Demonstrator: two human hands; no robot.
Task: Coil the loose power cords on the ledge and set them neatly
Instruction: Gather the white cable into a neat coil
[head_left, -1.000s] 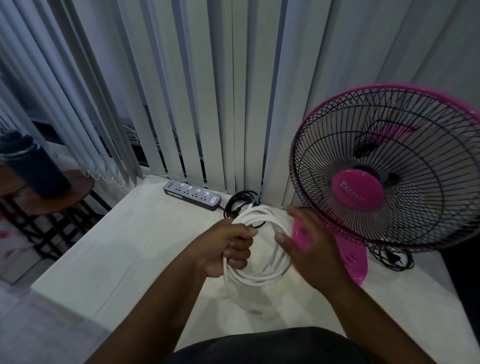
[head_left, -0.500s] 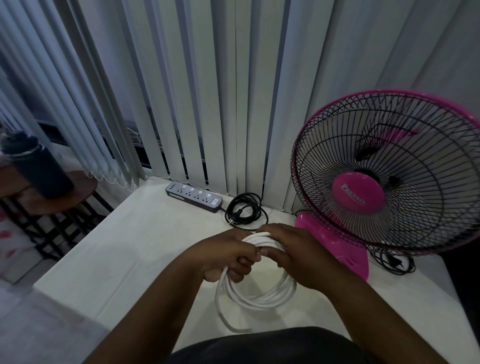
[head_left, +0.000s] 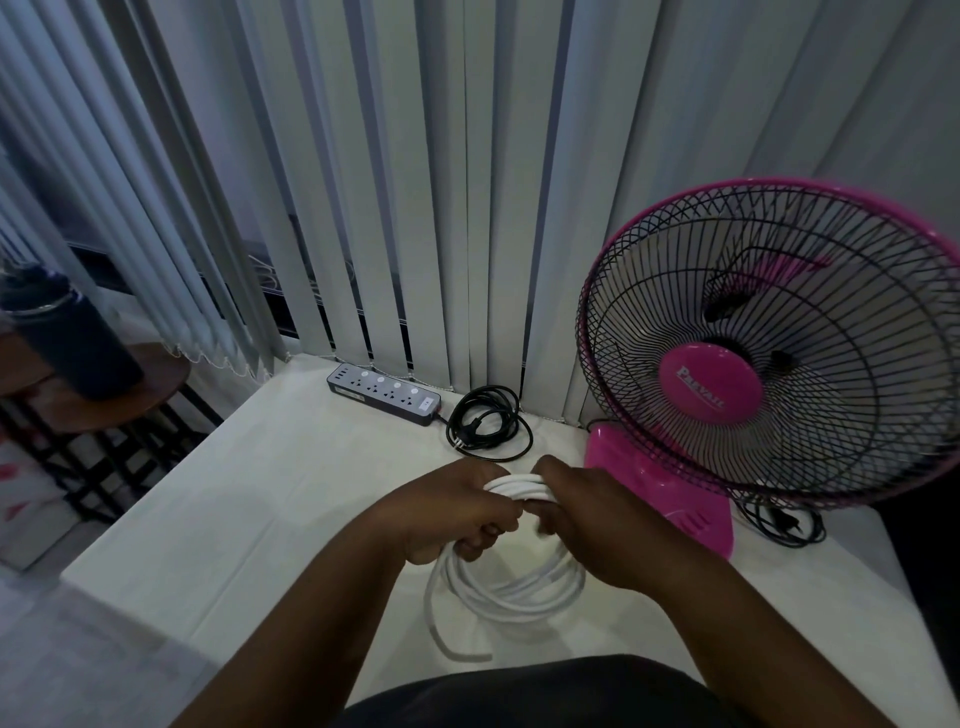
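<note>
A white cord (head_left: 511, 592) hangs in several loops over the pale ledge (head_left: 260, 509), with one loose tail curling toward me. My left hand (head_left: 452, 512) and my right hand (head_left: 597, 525) both grip the top of the coil, knuckles nearly touching. A black cord (head_left: 485, 423) lies coiled at the back of the ledge beside a grey power strip (head_left: 384, 394). Another black cord (head_left: 784, 525) lies bunched behind the fan's base.
A pink table fan (head_left: 769, 353) stands at the right, its base (head_left: 660, 493) close to my right hand. Vertical blinds (head_left: 415, 182) hang behind the ledge. At the left, a dark bottle (head_left: 72, 338) sits on a round wooden stool (head_left: 104, 400) beyond the ledge's edge.
My right hand came in from beside the coil and closed on its top next to the left hand. The coil sank a little lower toward the ledge.
</note>
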